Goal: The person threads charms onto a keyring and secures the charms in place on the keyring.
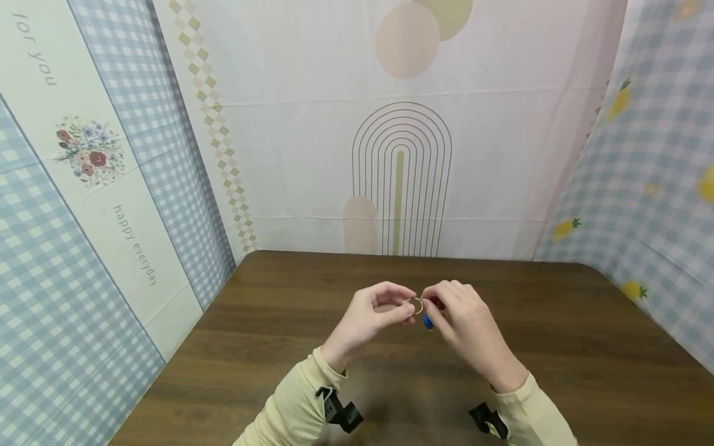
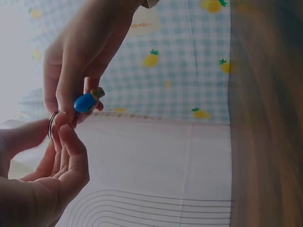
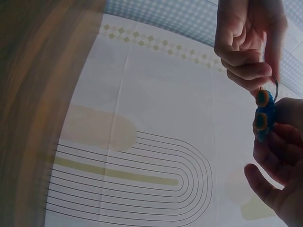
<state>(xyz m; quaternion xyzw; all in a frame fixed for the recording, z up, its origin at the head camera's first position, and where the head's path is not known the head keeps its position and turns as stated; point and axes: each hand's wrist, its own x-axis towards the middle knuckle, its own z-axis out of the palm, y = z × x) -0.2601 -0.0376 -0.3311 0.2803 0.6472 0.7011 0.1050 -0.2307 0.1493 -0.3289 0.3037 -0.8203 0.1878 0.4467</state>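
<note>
A metal key ring point(image 1: 421, 306) is held in the air between both hands above the table. My left hand point(image 1: 369, 314) pinches one side of the ring between thumb and fingers. On the other side, my right hand point(image 1: 464, 319) pinches with thumb and forefinger where the ring meets a small blue charm point(image 1: 427, 322). This charm is rounded and smooth in the left wrist view. Two orange-rimmed, teal round parts show on the charm point(image 3: 263, 111) in the right wrist view. Fingertips cover part of the ring point(image 2: 50, 126).
A brown wooden table point(image 1: 268, 322) lies beneath the hands. Behind it hangs a white patterned cloth point(image 1: 301, 155); blue checked cloths flank it at the left point(image 1: 139, 80) and right point(image 1: 664, 235). Black camera mounts point(image 1: 339, 411) sit on both wrists.
</note>
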